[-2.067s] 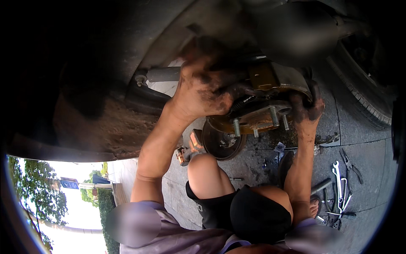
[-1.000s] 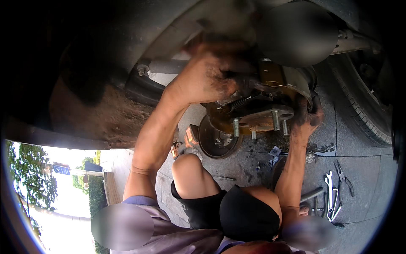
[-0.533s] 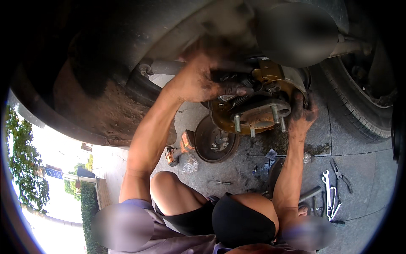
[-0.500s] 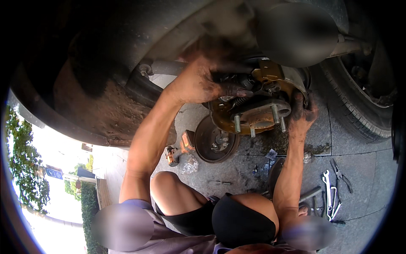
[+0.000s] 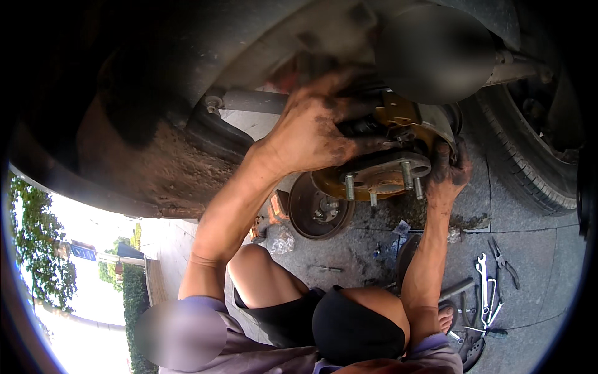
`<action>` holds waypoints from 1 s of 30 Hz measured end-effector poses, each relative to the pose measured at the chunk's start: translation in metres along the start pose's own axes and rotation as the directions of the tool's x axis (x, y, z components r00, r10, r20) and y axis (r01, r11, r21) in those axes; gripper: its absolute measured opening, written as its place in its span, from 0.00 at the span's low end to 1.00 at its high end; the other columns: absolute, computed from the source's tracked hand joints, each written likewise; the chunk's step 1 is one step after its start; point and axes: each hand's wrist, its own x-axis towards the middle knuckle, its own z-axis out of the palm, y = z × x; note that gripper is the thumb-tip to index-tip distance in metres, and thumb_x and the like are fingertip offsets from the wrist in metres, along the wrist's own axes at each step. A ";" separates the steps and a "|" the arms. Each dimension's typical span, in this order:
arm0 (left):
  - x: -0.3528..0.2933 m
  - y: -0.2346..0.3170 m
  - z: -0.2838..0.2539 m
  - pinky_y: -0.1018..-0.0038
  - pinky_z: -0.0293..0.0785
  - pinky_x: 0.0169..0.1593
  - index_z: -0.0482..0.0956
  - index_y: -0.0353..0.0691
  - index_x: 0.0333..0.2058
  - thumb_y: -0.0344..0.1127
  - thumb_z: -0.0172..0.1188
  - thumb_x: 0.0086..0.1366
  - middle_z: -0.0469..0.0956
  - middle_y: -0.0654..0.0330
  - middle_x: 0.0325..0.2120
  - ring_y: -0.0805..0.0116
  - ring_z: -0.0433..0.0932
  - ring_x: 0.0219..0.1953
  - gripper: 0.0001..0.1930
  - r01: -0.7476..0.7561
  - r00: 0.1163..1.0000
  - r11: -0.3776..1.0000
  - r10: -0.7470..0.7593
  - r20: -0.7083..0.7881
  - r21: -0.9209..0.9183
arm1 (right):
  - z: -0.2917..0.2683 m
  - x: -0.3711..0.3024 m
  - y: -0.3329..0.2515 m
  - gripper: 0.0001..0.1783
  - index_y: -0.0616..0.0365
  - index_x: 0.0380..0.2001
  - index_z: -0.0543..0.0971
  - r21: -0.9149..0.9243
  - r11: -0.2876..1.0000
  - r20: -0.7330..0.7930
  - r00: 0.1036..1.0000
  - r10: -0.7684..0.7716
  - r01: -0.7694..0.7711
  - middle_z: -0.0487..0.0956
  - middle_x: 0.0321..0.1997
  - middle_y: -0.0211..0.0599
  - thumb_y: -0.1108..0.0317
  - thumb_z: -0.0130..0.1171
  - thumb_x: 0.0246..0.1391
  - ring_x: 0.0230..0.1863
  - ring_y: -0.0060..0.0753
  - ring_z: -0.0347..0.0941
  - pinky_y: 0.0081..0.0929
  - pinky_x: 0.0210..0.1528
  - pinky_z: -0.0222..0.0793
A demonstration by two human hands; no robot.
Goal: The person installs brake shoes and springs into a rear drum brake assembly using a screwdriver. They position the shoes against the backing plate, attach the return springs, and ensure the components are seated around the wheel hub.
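Note:
A drum brake assembly with a yellow-brown backing plate (image 5: 398,107) hangs under the car. In front of it sits a wheel hub (image 5: 383,169) with several studs pointing down. My left hand (image 5: 321,131) reaches over the assembly's left side, its blackened fingers curled around parts there; the fingertips are partly hidden. On the right side, my right hand (image 5: 448,171) grips the rim of the assembly by a curved brake shoe (image 5: 438,121), with fingers and thumb on either side of the edge. Grease darkens both hands.
Below stands a rusty brake drum (image 5: 316,215) with small parts inside, beside an orange power tool (image 5: 277,209) and a clear plastic bag (image 5: 283,241). Wrenches (image 5: 483,283) and pliers (image 5: 503,263) lie at the right. A tyre (image 5: 529,153) stands at the far right.
My left hand has moved right and slightly down across the assembly, now covering the spring that showed before. My right hand stays on the rim, with little movement.

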 end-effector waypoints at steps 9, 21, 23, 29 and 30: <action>0.000 0.004 0.004 0.63 0.77 0.54 0.86 0.33 0.38 0.34 0.77 0.43 0.77 0.44 0.49 0.51 0.78 0.52 0.22 -0.063 0.997 0.998 0.062 -0.052 -0.010 | 0.006 0.002 -0.006 0.16 0.64 0.42 0.81 -0.023 1.000 -0.042 0.999 -0.007 0.006 0.85 0.34 0.46 0.68 0.66 0.51 0.38 0.30 0.81 0.28 0.42 0.73; -0.005 0.006 0.006 0.65 0.77 0.52 0.86 0.34 0.39 0.36 0.76 0.44 0.78 0.49 0.50 0.54 0.78 0.52 0.21 0.027 1.000 1.000 -0.027 -0.002 0.002 | -0.001 -0.002 -0.004 0.21 0.63 0.44 0.81 -0.023 1.000 -0.054 0.998 -0.019 0.018 0.85 0.35 0.41 0.55 0.66 0.57 0.37 0.24 0.78 0.24 0.42 0.72; -0.006 -0.003 0.011 0.67 0.80 0.43 0.86 0.38 0.37 0.37 0.74 0.41 0.79 0.49 0.47 0.56 0.81 0.41 0.21 -0.013 0.998 1.000 0.013 -0.053 0.015 | -0.003 0.001 0.001 0.25 0.63 0.44 0.81 0.005 1.000 -0.044 0.999 -0.022 0.022 0.84 0.35 0.40 0.50 0.65 0.57 0.38 0.24 0.77 0.24 0.42 0.72; -0.007 -0.023 0.017 0.64 0.81 0.41 0.86 0.37 0.32 0.40 0.71 0.42 0.82 0.47 0.40 0.54 0.84 0.37 0.18 -0.174 0.966 0.978 0.192 -0.175 0.112 | 0.008 -0.001 -0.001 0.29 0.68 0.42 0.81 -0.011 0.995 -0.051 0.994 -0.096 0.095 0.83 0.36 0.39 0.46 0.62 0.59 0.37 0.26 0.76 0.26 0.42 0.71; -0.008 -0.025 0.016 0.62 0.80 0.43 0.86 0.38 0.33 0.40 0.70 0.42 0.83 0.48 0.38 0.53 0.84 0.38 0.18 -0.163 0.968 0.978 0.184 -0.171 0.127 | 0.010 -0.003 0.002 0.31 0.69 0.43 0.80 -0.014 0.994 -0.039 0.993 -0.113 0.113 0.83 0.38 0.40 0.44 0.60 0.60 0.38 0.27 0.76 0.26 0.43 0.71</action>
